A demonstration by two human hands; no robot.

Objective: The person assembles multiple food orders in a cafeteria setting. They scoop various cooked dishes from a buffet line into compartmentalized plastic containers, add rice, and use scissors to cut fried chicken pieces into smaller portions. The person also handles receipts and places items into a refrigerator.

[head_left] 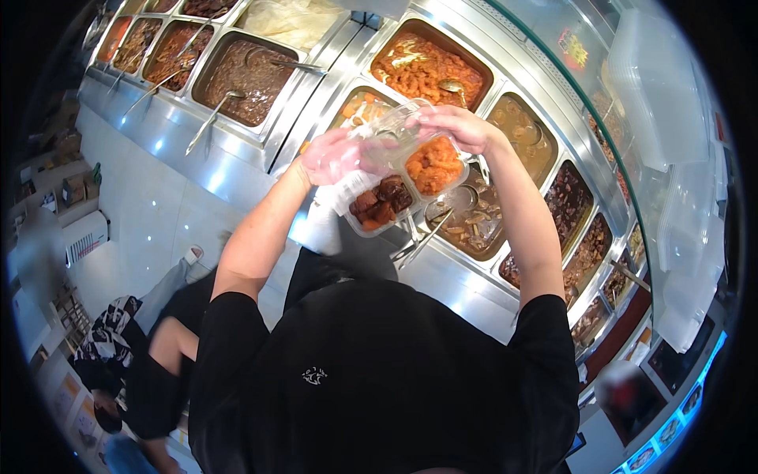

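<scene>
Left hand (335, 160), right hand (462, 129), grip of each closed on clear divided container (411, 185), dark chunks (380, 203) and orange pieces (434, 164) inside, food pans (453, 44) below.

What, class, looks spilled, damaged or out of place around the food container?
Nothing clearly stands out. The clear container is between the left hand and right hand; orange food and dark brown food lie separately inside, and no clear spill shows.
</scene>
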